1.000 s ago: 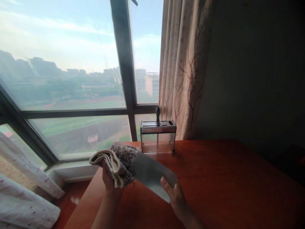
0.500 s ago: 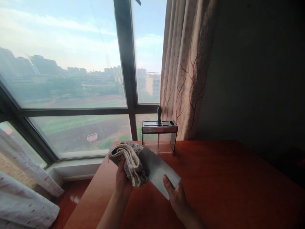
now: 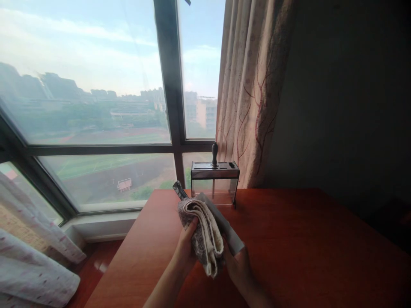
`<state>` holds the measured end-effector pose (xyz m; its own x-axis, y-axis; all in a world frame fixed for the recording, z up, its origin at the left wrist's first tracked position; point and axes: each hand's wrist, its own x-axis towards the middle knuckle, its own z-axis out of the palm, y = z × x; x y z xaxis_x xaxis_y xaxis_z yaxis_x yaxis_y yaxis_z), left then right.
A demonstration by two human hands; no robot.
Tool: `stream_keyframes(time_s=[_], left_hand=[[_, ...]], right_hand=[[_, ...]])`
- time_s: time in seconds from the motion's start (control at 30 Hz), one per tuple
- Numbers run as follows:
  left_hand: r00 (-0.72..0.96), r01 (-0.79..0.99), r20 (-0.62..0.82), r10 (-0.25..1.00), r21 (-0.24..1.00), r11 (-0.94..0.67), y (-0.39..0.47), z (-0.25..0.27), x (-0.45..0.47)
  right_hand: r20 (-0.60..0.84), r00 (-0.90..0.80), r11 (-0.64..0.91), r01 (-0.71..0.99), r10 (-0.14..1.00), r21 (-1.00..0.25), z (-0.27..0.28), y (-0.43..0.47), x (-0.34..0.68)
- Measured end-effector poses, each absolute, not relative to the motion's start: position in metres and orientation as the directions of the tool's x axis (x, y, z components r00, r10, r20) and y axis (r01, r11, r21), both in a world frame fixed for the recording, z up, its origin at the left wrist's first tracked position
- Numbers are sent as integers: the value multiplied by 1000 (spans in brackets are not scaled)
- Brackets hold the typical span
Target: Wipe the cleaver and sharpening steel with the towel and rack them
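Observation:
My left hand is closed round a thick folded towel, grey and fluffy outside with cream layers showing at the fold. The towel lies over the blade of a kitchen cleaver, covering much of it. Past the towel, the cleaver's dark patterned handle points away to the upper left. My right hand grips the blade's near end; its thumb is partly hidden behind the towel. Both hands are above the table.
At the far edge of the reddish-brown table stands a clear-sided knife block, a black-handled tool upright in its top. Beyond are a window frame and a patterned curtain. Another curtain hangs at left.
My left hand and the towel have slid along the blade, right and nearer to my right hand. The cleaver's handle has come into sight; my right hand has barely moved.

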<state>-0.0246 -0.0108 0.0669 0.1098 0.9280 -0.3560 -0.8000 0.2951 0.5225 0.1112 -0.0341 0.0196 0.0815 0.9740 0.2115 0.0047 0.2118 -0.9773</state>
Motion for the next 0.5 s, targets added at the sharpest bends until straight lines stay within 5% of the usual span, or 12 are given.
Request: stream_keyframes(time_s=[0.27, 0.5], left_hand=[[-10, -897, -198, 980, 434, 79, 6, 81, -56], [-122, -935, -203, 971, 352, -44, 17, 80, -85]], right_hand=[[218, -21, 219, 68, 976, -973, 12, -41, 111], [305, -115, 321, 153, 945, -935, 10, -49, 111]])
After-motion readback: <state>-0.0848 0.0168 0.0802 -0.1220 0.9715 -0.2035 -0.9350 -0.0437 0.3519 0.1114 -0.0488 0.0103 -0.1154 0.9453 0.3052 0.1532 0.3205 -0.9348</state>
